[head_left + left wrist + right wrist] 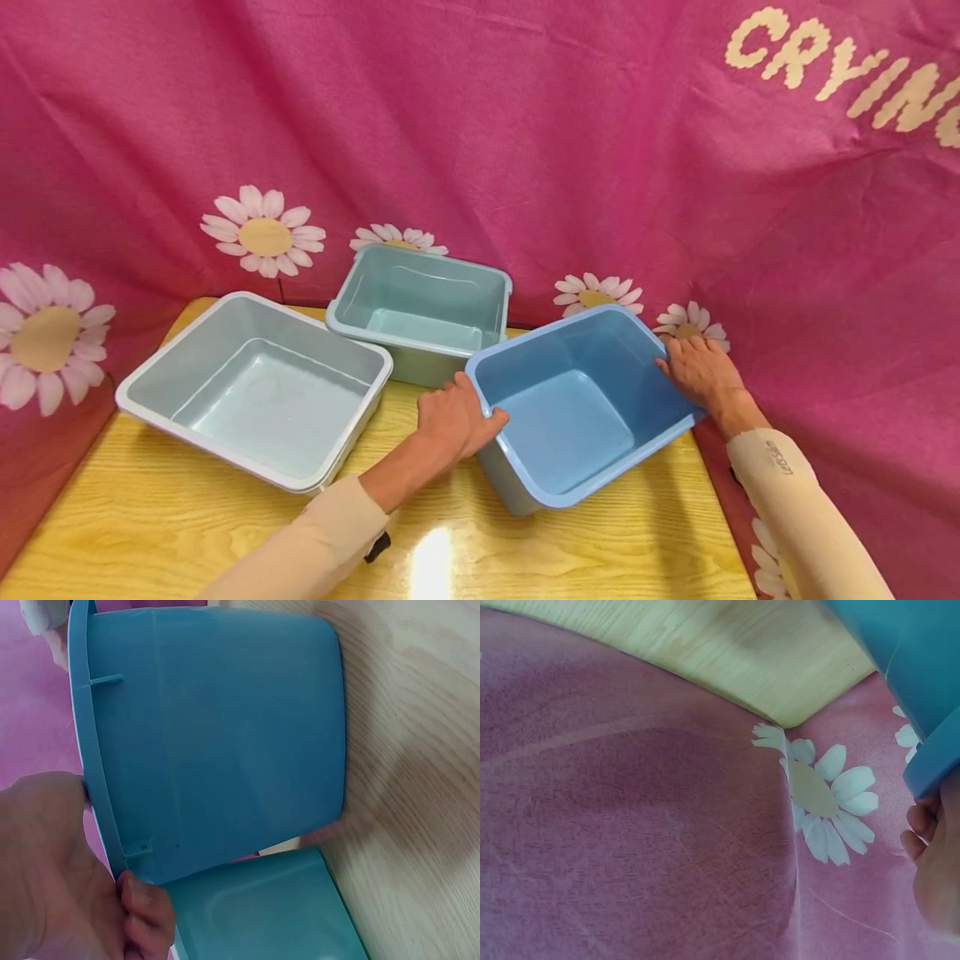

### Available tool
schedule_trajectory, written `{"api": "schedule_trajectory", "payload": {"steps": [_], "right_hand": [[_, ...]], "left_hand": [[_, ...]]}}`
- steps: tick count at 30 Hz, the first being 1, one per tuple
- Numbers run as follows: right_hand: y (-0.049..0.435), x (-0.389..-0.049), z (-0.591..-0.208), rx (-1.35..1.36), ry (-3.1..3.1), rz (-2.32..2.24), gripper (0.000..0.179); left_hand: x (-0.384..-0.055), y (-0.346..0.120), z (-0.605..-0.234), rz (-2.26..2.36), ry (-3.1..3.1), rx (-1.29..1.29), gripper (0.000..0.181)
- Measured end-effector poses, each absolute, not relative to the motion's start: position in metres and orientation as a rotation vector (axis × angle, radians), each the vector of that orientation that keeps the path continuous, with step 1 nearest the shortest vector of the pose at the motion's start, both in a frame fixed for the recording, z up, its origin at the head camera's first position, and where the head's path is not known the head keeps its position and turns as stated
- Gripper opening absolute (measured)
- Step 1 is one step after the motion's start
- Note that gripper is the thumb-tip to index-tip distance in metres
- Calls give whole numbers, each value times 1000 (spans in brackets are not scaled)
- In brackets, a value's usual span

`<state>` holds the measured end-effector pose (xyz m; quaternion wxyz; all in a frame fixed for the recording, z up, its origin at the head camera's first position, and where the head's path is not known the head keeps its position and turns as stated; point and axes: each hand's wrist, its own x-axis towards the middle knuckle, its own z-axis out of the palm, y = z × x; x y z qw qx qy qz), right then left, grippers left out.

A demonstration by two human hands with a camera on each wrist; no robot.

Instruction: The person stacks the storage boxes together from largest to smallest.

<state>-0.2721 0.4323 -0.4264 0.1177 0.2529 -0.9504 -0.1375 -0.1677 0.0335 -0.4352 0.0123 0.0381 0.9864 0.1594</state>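
Observation:
A blue plastic basin (573, 417), deep and rectangular, is held between both hands at the right side of the table, its open top facing up and toward me. My left hand (455, 417) grips the rim at its left corner, thumb over the edge; in the left wrist view the curled fingers (146, 915) sit under that rim. My right hand (701, 375) holds the opposite rim on the right. In the right wrist view, the right hand (939, 859) shows only partly, its fingers below the basin's edge.
A pale grey basin (277, 400) stands on the wooden table (225, 550) at the left. Behind it, near the back edge, is a smaller green basin (420, 346), close to the blue one. A pink curtain (480, 125) with daisies hangs along the back and sides.

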Motion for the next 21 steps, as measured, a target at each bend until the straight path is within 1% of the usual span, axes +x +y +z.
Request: {"api": "schedule_trajectory", "payload": {"steps": [4,12,21], "right_hand": [[438,-267,-428,774,-2748,-381,29],[444,-259,-422,708,-2876,-298,26],[441,-251,-415,712,-2972,-256,24]], "left_hand": [[-170,32,-436,471,3107,170,59],[-174,28,-433,354,3185,283,59],[-179,13,-436,411,3195,352,59]]}}
